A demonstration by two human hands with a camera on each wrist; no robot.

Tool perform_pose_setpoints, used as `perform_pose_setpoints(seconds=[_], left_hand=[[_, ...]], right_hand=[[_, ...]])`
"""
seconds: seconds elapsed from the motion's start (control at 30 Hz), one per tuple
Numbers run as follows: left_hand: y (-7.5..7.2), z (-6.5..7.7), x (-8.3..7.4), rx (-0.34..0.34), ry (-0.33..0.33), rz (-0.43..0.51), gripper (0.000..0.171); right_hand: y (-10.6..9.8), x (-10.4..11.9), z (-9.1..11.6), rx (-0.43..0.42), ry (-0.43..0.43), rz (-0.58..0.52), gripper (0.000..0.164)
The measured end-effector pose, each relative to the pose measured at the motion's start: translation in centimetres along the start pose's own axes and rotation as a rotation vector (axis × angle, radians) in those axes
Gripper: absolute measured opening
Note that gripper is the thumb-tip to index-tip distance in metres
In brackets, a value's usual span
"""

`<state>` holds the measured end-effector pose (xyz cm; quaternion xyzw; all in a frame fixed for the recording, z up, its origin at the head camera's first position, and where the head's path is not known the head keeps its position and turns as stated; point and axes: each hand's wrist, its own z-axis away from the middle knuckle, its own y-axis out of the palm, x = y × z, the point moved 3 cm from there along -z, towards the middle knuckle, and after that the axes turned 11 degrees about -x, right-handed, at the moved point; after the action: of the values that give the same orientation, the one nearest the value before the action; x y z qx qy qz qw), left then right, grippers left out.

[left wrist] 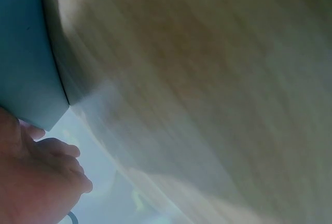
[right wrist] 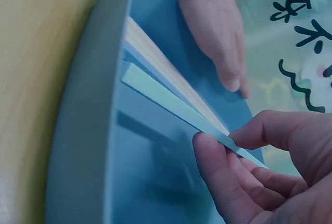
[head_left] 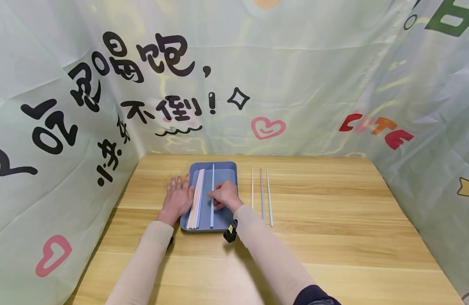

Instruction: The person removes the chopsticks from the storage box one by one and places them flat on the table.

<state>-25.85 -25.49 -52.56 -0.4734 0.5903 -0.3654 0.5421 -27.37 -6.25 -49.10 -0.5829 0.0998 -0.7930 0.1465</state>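
Note:
A blue-grey rectangular tray lies on the table, its long side pointing away from me. My left hand rests against the tray's left side, fingers extended. Between thumb and fingers, my right hand pinches a thin light-blue stick lengthwise over the middle of the tray. In the right wrist view, the near end of this light-blue stick shows clear of the fingers. Left of it, a bundle of pale pink, cream and lilac sticks lies inside the tray.
Right of the tray, three separate sticks lie roughly parallel on the wooden table: a cream stick, a lilac stick and a light-blue stick. Printed cloth hangs behind and along both sides.

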Motion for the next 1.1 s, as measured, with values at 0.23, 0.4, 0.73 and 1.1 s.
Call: perform_pose_setpoints(seconds=[0.23,0.4,0.73,1.1], left_hand=[[-0.1,-0.1,0.0,-0.010,0.007,-0.006,0.065],[-0.2,0.1,0.0,-0.017,0.006,0.002,0.065],[-0.1,0.1,0.0,-0.005,0.004,0.009,0.065],[0.2,0.0,0.0,-0.017,0.011,0.018,0.064]], right_hand=[[-1.6,0.9,0.0,-0.013,-0.026,-0.007,0.008],[-2.9,1.2,0.0,-0.026,-0.033,-0.008,0.009],[-5.7,0.9,0.0,-0.022,-0.032,-0.032,0.013],[-8.7,-0.7,-0.6,-0.035,-0.003,-0.038,0.015]])
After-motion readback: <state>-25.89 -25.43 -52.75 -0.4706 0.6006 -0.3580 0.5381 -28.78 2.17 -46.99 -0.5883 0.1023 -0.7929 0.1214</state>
